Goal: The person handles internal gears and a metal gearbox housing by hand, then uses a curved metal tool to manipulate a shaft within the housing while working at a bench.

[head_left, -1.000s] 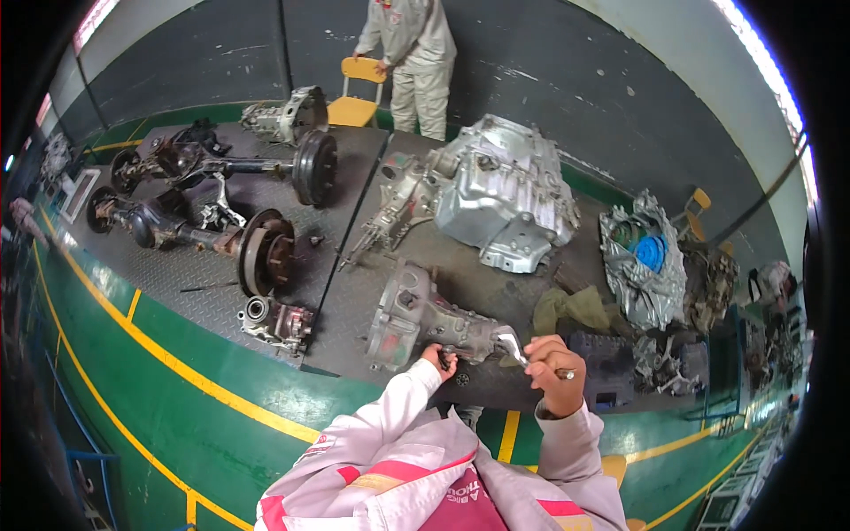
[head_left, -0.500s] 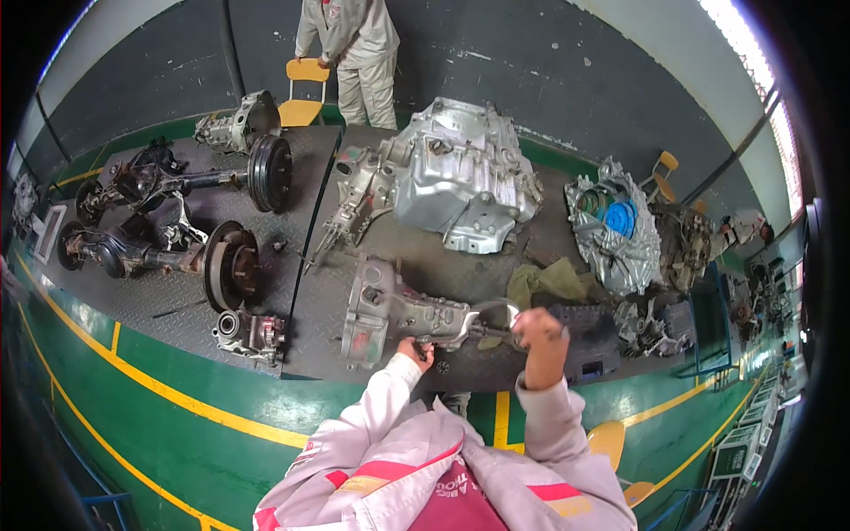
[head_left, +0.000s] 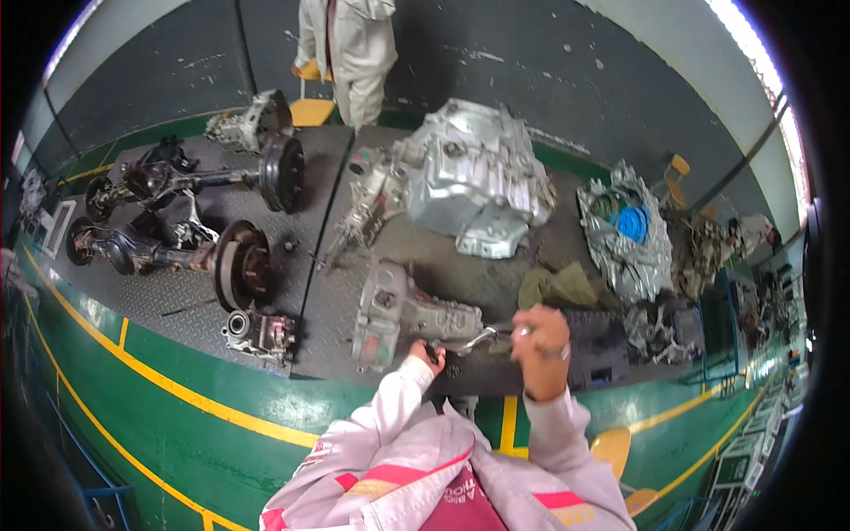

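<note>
A grey metal gearbox housing [head_left: 382, 310] lies on its side at the near edge of the dark bench, its narrower section pointing right. My left hand [head_left: 428, 356] is curled against its lower edge, around the dark end of a speed wrench. The bright bent rod of this speed wrench [head_left: 482, 336] runs right from there, along the housing's near side. My right hand [head_left: 542, 350], slightly blurred, is closed in a fist around the wrench's other end. The fingers hide most of the grip, and the spot where the wrench meets the housing is hidden too.
Behind the gearbox stand a large silver transmission [head_left: 482, 181] and an olive cloth [head_left: 560, 285]. An opened casing with a blue part [head_left: 630, 223] is at right. Axles with brake drums [head_left: 283, 173] lie left. Another person [head_left: 359, 62] stands beyond the bench by a yellow chair [head_left: 312, 112].
The wrench's bend has swung from the far side down toward me. My right hand has dropped slightly; the left stays at the housing. The other person has straightened up by the chair.
</note>
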`<state>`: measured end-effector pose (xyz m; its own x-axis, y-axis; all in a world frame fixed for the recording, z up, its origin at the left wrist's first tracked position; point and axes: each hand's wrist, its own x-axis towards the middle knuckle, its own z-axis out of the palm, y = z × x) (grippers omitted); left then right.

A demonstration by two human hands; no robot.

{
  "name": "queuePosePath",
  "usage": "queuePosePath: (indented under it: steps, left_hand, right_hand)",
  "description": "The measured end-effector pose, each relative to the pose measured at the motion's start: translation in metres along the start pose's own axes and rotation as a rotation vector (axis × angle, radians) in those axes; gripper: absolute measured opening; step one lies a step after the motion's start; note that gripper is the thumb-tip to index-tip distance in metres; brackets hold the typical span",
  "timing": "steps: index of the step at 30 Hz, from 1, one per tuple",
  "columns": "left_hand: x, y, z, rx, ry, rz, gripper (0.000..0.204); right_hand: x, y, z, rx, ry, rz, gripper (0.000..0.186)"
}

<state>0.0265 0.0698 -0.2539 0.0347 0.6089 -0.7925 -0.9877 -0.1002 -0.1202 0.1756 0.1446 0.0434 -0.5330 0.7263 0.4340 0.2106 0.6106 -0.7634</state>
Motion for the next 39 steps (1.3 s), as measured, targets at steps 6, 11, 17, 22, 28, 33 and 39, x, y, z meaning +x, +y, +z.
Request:
queuePosePath:
  steps: [6, 11, 17, 22, 28, 33, 39]
  left_hand:
    - [-0.001, -0.002, 0.001, 0.08, -0.003, 0.038, 0.036]
    - [-0.016, -0.015, 0.025, 0.022, 0.138, 0.186, 0.033]
    - [0.003, 0.005, 0.001, 0.06, 0.117, 0.027, 0.032]
    - [-0.014, -0.014, 0.026, 0.136, 0.183, 0.162, 0.034]
    - [-0.012, -0.009, 0.026, 0.158, 0.246, 0.153, 0.029]
    - [-0.046, -0.026, 0.047, 0.144, 0.078, 0.15, 0.02]
    - [-0.09, -0.056, 0.054, 0.239, 0.048, 0.154, 0.02]
  right_hand:
    - [0.012, -0.011, 0.01, 0.354, 0.185, 0.422, 0.023]
    - [0.007, -0.025, -0.023, 0.15, -0.258, -0.234, 0.02]
    - [-0.002, 0.003, -0.023, 0.507, -0.096, 0.418, 0.031]
    - [0.001, 0.055, -0.045, 1.067, 0.086, 0.338, 0.049]
    - [0.03, 0.113, -0.124, 1.564, 0.187, 0.28, 0.051]
    - [0.036, 0.136, -0.133, 1.378, 0.158, 0.2, 0.051]
    - [0.068, 0.138, -0.12, 1.441, 0.131, 0.086, 0.052]
